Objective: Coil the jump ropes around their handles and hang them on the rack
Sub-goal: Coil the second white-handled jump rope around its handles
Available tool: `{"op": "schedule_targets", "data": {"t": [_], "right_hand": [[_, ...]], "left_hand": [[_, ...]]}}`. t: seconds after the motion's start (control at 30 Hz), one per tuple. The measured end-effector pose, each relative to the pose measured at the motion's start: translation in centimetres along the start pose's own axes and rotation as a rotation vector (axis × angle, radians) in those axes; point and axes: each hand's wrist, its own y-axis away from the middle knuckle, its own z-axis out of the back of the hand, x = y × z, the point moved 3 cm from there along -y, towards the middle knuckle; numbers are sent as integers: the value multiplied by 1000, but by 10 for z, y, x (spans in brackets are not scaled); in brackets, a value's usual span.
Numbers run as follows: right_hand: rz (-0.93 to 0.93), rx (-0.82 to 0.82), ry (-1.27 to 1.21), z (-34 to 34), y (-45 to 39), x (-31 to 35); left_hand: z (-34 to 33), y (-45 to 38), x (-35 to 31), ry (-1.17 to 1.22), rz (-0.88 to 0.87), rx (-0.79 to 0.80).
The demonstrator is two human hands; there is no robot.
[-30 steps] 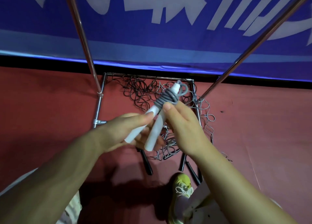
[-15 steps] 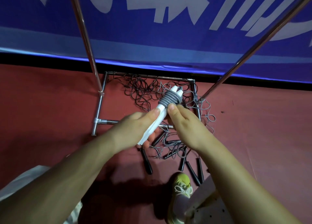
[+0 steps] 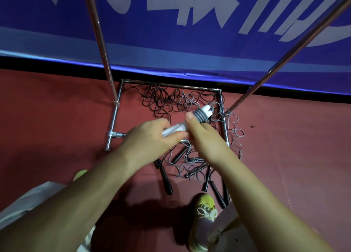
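Grey rope [image 3: 201,115] coiled round white handles [image 3: 176,128] — left hand [image 3: 150,136] and right hand [image 3: 204,137] both gripping them above floor tangle [image 3: 171,101].

- Left hand [image 3: 152,136] reaches in from the lower left, forearm bare, fingers curled around the lower ends of the white plastic handles [image 3: 175,130].
- Right hand [image 3: 204,137] comes from the lower right, thumb pressed against the handles beside the grey coil.
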Motion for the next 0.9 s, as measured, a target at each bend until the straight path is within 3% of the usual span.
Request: {"op": "schedule_targets", "data": {"t": [0.07, 0.13, 0.23, 0.3, 0.37, 0.43, 0.57, 0.67, 0.77, 0.9], "right_hand": [[15, -38, -42, -1, -3, -2], [85, -24, -149, -4, -2, 1], [169, 41, -393, -7, 1, 1], [193, 96, -463, -4, 5, 2], [240, 186, -417, -4, 9, 3], [262, 163, -299, -1, 4, 0], [291, 58, 28, 10, -1, -9], [325, 18, 136, 12, 3, -10], [214, 111, -220, 5, -4, -8], [78, 401, -768, 10, -4, -1]], "left_hand": [[-1, -1, 1, 52, 4, 51], [-1, -1, 0, 264, 31, 212], [-16, 9, -2, 1021, 211, 697], [-29, 19, -6, 1373, 211, 1060], [-34, 23, -12, 1611, 192, 1215], [-34, 23, -17, 1599, 195, 1230], [-22, 19, -20, 1380, 306, 823], [-18, 16, -17, 1199, 252, 708], [-15, 15, -13, 1203, 227, 681], [-8, 18, -14, 1429, 82, 884]]}}
